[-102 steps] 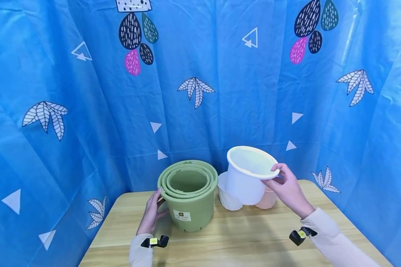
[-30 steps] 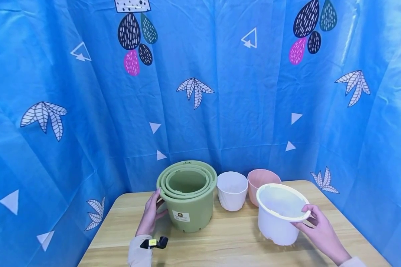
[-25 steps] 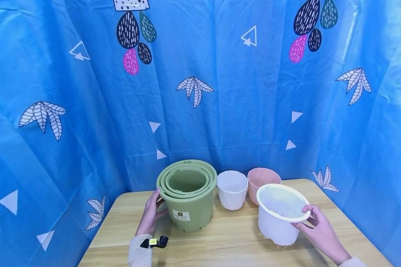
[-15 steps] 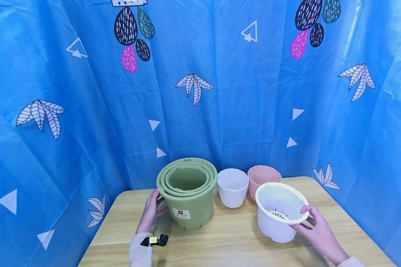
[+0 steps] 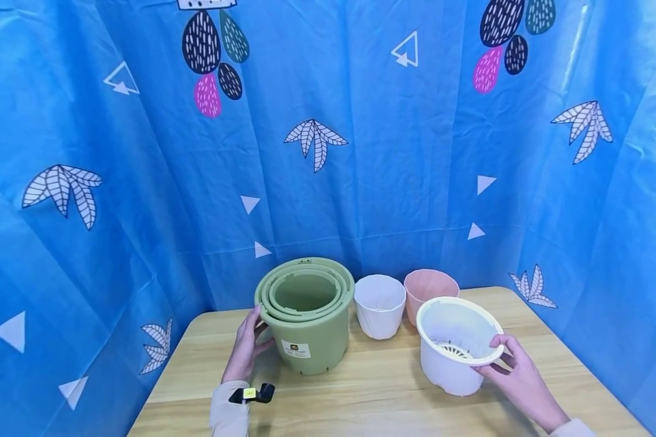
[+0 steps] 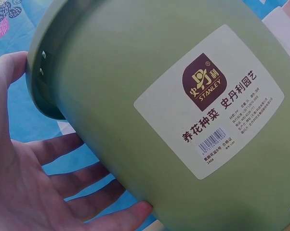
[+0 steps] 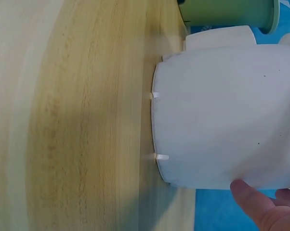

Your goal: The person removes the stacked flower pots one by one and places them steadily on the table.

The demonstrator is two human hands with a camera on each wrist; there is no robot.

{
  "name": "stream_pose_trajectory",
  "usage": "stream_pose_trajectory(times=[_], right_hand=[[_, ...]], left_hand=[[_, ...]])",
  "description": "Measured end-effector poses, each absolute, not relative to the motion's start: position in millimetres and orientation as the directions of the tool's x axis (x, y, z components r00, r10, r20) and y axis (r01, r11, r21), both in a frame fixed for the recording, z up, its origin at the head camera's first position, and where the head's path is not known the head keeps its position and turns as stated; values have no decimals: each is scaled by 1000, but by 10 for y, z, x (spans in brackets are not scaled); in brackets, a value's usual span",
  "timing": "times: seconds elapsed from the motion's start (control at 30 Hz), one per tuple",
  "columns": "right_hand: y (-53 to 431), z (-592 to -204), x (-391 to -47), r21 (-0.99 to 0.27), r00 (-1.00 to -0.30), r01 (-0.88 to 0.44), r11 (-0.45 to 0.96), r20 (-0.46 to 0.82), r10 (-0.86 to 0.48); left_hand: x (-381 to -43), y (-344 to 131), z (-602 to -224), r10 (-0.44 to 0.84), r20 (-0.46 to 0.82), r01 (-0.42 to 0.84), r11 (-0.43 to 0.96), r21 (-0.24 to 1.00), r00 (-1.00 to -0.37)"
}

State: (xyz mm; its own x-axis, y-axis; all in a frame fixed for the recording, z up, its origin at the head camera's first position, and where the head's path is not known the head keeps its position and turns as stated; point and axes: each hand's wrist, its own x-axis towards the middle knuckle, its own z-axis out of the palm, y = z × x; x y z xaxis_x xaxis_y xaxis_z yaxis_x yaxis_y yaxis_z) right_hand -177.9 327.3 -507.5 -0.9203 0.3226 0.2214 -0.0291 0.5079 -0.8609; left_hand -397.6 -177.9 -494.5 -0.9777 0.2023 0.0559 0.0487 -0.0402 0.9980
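Observation:
A stack of nested green flowerpots (image 5: 313,340) stands on the table at centre left, with a white label on the outer pot. My left hand (image 5: 243,350) holds the outer pot at its left side, the thumb at the rim and the fingers against the wall below, as the left wrist view shows. On the right, a white flowerpot (image 5: 449,367) with a slotted bottom rests its base on the table top. Its rim is pinched on the right side by my right hand (image 5: 516,379). In the right wrist view a fingertip (image 7: 241,187) touches its wall.
Behind the white flowerpot stand a small white fluted pot (image 5: 379,306) and a small pink pot (image 5: 429,286), side by side. The wooden table (image 5: 361,400) ends at a blue patterned curtain (image 5: 404,200) at the back and sides.
Over the earlier frames the right hand has carried the white flowerpot right and down, away from the small pots, onto the table. The left hand has stayed on the green stack.

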Motion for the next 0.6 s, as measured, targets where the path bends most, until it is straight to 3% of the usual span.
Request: stream_pose_trajectory(times=[0.6], right_hand=[[3346, -5054, -1700, -830, -935, -68, 553, 247, 255]], left_hand=[[-3984, -1779, -4953, 182, 70, 61, -59, 996, -981]])
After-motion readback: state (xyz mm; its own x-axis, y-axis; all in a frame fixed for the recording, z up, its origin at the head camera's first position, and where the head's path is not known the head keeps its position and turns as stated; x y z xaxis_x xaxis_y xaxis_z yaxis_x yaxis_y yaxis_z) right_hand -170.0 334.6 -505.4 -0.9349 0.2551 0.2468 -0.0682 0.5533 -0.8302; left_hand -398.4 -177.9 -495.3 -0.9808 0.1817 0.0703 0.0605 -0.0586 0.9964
